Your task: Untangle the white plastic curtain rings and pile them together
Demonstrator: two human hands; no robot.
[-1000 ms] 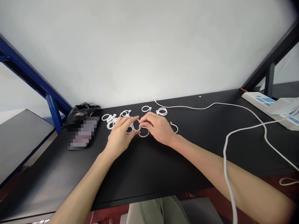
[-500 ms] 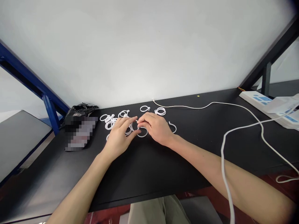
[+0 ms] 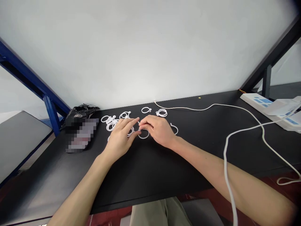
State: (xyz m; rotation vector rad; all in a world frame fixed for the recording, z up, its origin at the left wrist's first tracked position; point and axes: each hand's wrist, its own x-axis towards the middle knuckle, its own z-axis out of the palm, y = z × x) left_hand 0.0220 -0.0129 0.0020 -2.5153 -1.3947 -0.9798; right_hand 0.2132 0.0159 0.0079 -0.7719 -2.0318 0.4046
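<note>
Several white plastic rings (image 3: 110, 121) lie scattered on a black table (image 3: 150, 169). My left hand (image 3: 121, 136) and my right hand (image 3: 158, 130) meet over the middle of the pile. Fingertips of both hands pinch a white ring (image 3: 143, 134) between them, with the ring's lower arc showing below my right fingers. More rings (image 3: 161, 112) lie just beyond my right hand, and an open curved ring piece (image 3: 174, 128) lies at its right side.
A black bag (image 3: 81, 125) sits left of the rings. A white cable (image 3: 235, 131) loops across the right half of the table and over its front edge. A white power strip (image 3: 263, 102) lies far right. Blue frame bars (image 3: 50, 113) stand at left.
Both hands stay over the rings with only slight finger movement. The view has shifted a little.
</note>
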